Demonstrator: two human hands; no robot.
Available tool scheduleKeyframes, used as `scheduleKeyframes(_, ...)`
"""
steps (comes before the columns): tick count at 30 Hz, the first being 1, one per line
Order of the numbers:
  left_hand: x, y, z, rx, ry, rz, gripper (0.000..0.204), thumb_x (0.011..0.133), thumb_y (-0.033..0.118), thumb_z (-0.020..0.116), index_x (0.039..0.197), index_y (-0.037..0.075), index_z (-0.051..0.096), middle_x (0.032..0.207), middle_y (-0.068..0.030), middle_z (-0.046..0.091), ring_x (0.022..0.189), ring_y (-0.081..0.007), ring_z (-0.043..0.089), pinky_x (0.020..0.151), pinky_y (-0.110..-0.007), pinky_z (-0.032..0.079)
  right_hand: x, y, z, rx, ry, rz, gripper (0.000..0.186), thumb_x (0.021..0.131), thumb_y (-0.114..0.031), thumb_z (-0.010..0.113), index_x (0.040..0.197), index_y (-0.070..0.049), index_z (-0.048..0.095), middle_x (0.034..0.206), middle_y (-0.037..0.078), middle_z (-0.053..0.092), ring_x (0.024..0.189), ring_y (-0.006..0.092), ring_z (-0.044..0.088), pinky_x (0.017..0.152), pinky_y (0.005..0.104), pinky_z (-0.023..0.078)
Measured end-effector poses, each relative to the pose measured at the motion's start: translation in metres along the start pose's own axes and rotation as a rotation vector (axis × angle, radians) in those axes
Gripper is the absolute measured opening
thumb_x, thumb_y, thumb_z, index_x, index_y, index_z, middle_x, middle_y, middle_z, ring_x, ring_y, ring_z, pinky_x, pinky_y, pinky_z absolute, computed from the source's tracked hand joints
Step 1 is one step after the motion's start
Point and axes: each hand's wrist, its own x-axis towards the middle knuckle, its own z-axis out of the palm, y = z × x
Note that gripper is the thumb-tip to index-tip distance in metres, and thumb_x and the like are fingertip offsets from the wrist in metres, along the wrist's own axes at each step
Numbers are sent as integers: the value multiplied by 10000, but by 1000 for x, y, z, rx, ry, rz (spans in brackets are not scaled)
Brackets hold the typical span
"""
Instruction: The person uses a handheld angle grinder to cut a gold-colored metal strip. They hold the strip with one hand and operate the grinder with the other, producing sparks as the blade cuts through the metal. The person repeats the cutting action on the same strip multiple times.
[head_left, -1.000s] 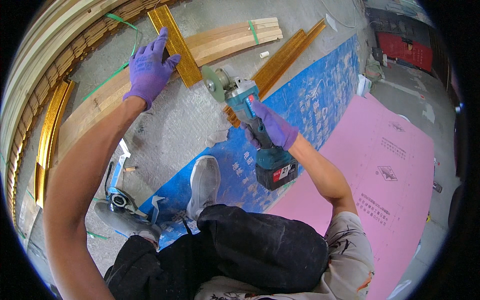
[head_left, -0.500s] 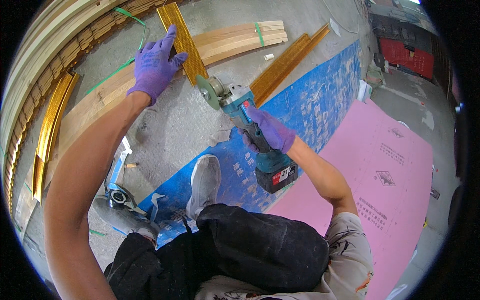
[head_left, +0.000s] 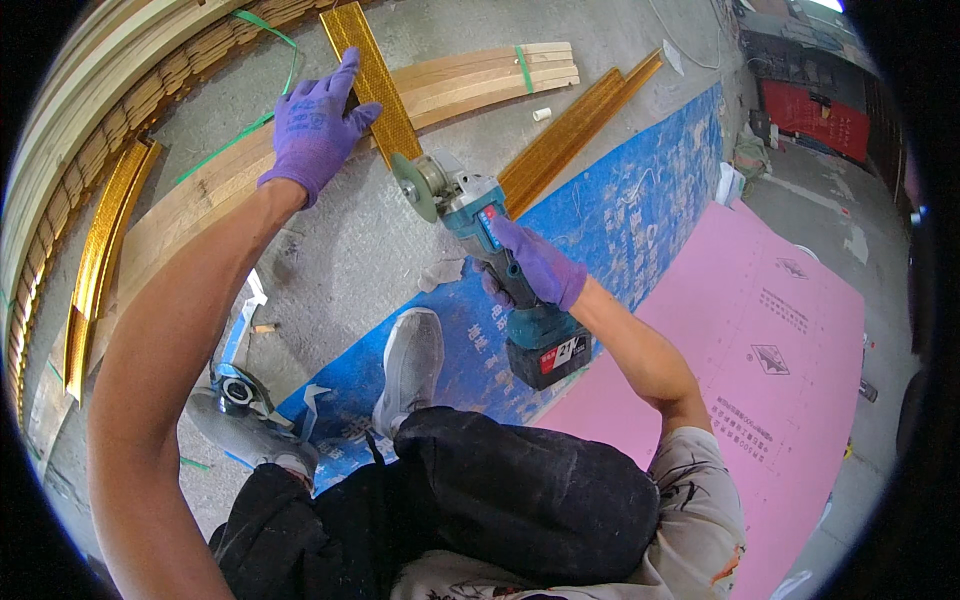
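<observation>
We take the embossed gold strip [head_left: 385,95] as landmark: long, flat, shiny, finely patterned, lying aslant across pale, straight-grained wooden planks [head_left: 480,85]. Our left hand [head_left: 318,125], in a purple knit glove, is spread wide, forefinger and thumb laid on the strip; whether it pinches the edge we cannot tell. Our right hand [head_left: 538,262], likewise gloved, is wrapped around the teal-and-black angle grinder [head_left: 473,212], to the right of the strip's near end. The grinder's thin, round, greenish disc [head_left: 415,188] overlaps that end in view; contact cannot be judged. Right of the strip, more ridged gold lengths [head_left: 565,132] rest on rough grey concrete; beyond these, a scuffed blue sheet [head_left: 625,205] and smooth pink board [head_left: 750,340].
</observation>
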Motion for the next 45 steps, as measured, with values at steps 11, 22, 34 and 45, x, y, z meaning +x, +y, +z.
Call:
scheduleKeyframes(11, -1, -1, 1, -12, 28, 21, 809, 969, 533, 632, 1615, 121, 374, 1199, -151, 719, 1098, -338, 648, 1005, -461, 467, 3, 2, -1, 14, -14, 11, 756, 933, -771, 543, 917, -25, 665, 696, 73, 662, 537, 155, 632, 496, 297, 519)
scheduleKeyframes(22, 0, -2, 3, 1, 49, 31, 812, 969, 533, 630, 1614, 112, 372, 1190, -153, 716, 1094, -336, 646, 1001, -457, 467, 3, 2, -1, 12, -15, 1, 778, 919, -783, 553, 928, -12, 661, 703, 76, 661, 543, 156, 635, 501, 298, 528)
scheduleKeyframes(34, 2, -1, 1, -11, 23, 35, 820, 967, 543, 629, 1610, 101, 377, 1164, -150, 720, 1079, -333, 641, 985, -451, 473, 4, 5, -5, 15, -47, 15, 748, 942, -739, 557, 949, 2, 657, 703, 87, 660, 545, 169, 635, 502, 309, 516)
scheduleKeyframes(45, 0, -2, 3, -13, 67, 25, 790, 937, 465, 701, 1590, 125, 414, 1132, -121, 732, 1092, -328, 649, 1031, -470, 441, 2, -1, -1, 46, -14, 49, 723, 935, -747, 569, 977, -30, 649, 702, 71, 658, 544, 161, 632, 499, 311, 520)
